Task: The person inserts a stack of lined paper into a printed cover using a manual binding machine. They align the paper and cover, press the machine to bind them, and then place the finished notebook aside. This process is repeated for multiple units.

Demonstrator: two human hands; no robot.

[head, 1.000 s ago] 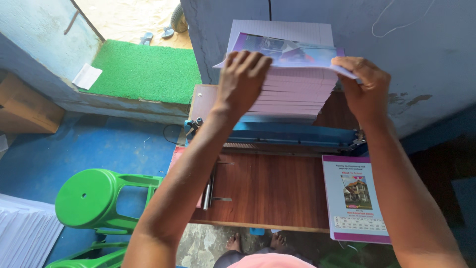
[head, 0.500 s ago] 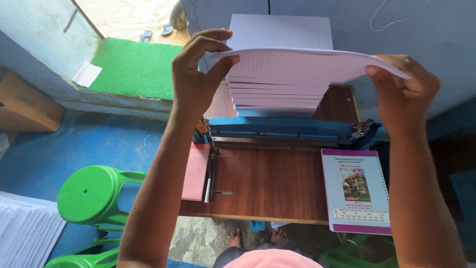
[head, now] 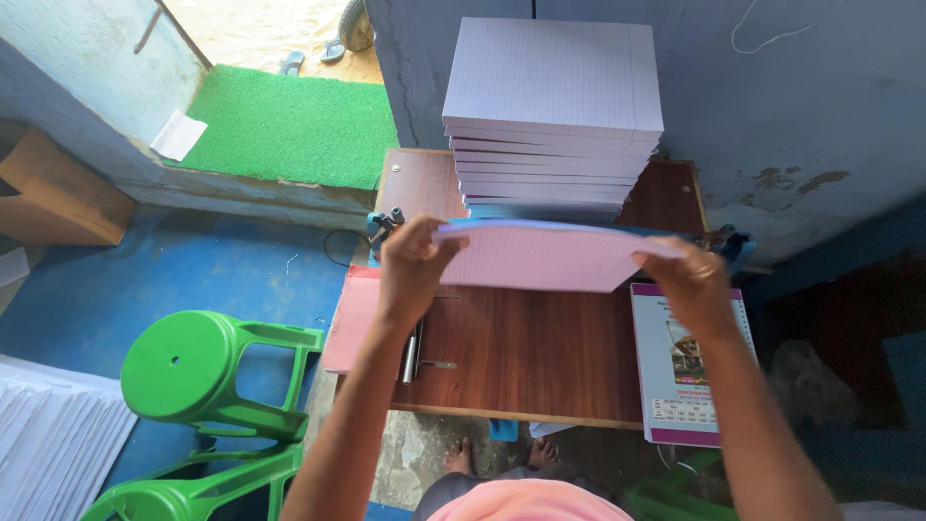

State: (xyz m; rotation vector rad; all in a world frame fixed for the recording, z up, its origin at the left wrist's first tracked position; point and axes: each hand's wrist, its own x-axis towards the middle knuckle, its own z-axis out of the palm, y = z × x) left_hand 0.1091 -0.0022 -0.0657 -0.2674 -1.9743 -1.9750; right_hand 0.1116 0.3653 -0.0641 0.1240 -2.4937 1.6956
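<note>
Room: blue painted floor (head: pixel 193 280) and a grey-blue wall (head: pixel 791 106), with a green mat (head: pixel 289 125) at the doorway and two green plastic stools (head: pixel 207 371) at the left.
Surface: brown wooden table (head: pixel 521 357), standing against the wall.
Stack: tall pile of pale ruled paper (head: pixel 555 106) at the far side of the table, its edges quite even.
Bundle in hand: a thinner bundle of ruled sheets (head: pixel 545 256), held flat in the air between the pile and the person, above the table and not touching it.
Left hand (head: pixel 415 270): fingers closed on the left edge of the bundle, thumb under and fingers over, as far as I can see.
Right hand (head: pixel 694 285): pinching the right edge in the same manner.
Beside: a printed cover with a purple border (head: pixel 685 367) lies at the right edge of the table; a pink sheet (head: pixel 352 323) hangs at the left edge.
Tool: a blue metal device (head: pixel 386 227) sits under the pile, mostly hidden.
Good handling: I think both grips should stay level and equally firm, so the sheets do not fan or slide, and the bundle should come down square.
</note>
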